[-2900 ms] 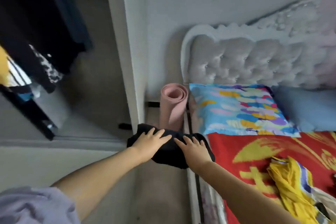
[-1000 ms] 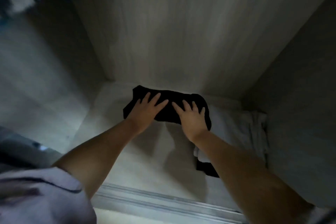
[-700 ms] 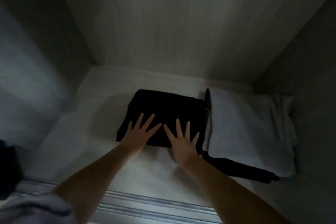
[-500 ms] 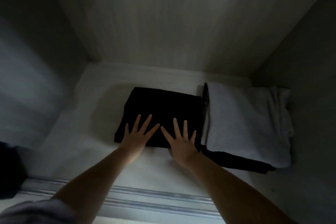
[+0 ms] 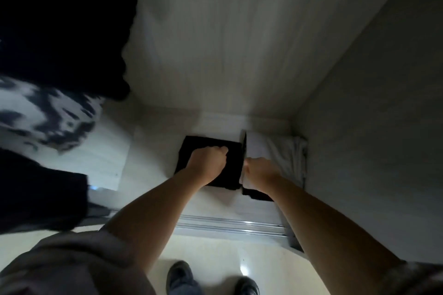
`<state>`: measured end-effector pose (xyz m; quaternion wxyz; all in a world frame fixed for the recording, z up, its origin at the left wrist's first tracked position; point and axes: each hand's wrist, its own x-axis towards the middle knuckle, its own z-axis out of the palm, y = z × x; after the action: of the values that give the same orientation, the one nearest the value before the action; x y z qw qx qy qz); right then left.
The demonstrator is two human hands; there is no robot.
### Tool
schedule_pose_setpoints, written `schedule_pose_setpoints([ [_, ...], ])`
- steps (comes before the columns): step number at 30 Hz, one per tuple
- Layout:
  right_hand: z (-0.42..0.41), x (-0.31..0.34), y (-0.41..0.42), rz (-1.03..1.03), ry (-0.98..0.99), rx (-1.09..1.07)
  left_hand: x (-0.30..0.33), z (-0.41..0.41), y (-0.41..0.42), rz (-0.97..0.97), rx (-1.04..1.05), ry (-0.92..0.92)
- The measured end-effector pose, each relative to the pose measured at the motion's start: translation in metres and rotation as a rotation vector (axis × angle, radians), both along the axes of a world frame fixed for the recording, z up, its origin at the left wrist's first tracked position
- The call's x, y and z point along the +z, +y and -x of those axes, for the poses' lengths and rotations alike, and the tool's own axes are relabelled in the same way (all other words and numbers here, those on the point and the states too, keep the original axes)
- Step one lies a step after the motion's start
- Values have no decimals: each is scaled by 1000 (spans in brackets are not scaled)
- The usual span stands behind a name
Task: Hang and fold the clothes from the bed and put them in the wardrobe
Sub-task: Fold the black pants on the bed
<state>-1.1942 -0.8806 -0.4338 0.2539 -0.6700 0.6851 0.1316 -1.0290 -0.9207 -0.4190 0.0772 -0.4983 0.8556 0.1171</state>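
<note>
The folded black garment (image 5: 194,154) lies flat on the wardrobe floor (image 5: 153,151), close to the back wall. Right beside it, touching its right edge, sits a stack with a folded white garment (image 5: 285,151) on top and a dark piece (image 5: 256,194) poking out underneath. My left hand (image 5: 206,163) hovers over the black garment with its fingers curled in, and nothing shows in it. My right hand (image 5: 261,175) is over the seam between the two piles, fingers also curled, with nothing seen in its grip.
Dark hanging clothes (image 5: 60,19) and a black-and-white patterned garment (image 5: 43,115) fill the left of the wardrobe. A metal sliding-door track (image 5: 227,225) runs along the front edge. The wardrobe's right wall (image 5: 371,127) stands close to the white stack. My shoes (image 5: 179,278) are on the pale floor.
Both hands have lifted off the black garment and curled from flat, spread fingers. My view has pulled back and up, so the track, the floor and the hanging clothes now show.
</note>
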Motion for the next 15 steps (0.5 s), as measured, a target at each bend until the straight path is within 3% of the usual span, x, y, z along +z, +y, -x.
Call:
schedule_pose_setpoints([
  [7, 14, 184, -3, 206, 9, -43, 190, 15, -11, 47, 18, 6],
  [15, 37, 336, 26, 319, 39, -32, 341, 42, 0, 65, 48, 20],
])
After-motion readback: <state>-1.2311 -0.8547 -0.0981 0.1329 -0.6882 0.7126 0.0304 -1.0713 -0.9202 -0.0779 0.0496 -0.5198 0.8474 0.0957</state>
